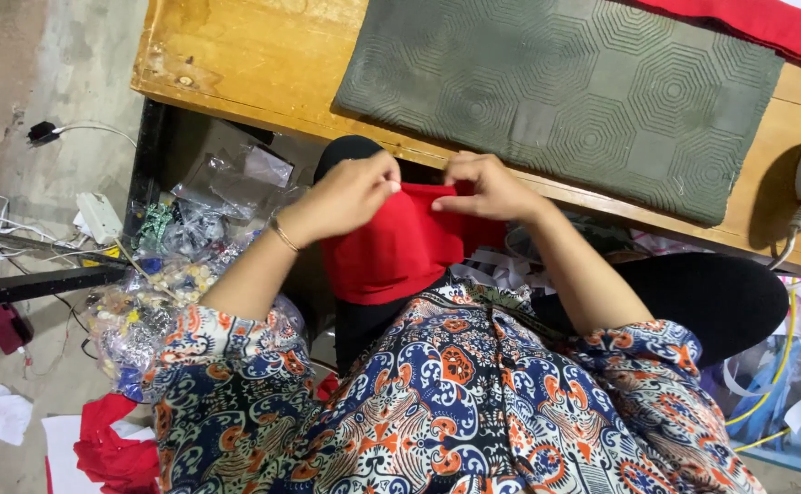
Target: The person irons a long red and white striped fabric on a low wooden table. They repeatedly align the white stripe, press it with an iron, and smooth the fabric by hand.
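- Head view, centre of the frame: the left hand (350,195) and the right hand (487,187) each pinch the top edge of a piece of soft red cloth (391,247) between thumb and fingertips, fingers pressed together.
- The cloth hangs down over the person's lap, just below the edge of the worn yellow wooden table (226,55).
- Upper middle: a grey-green quilted mat (565,91) lies on the table.
- Lower left: red fabric scraps (112,448) lie on the floor.
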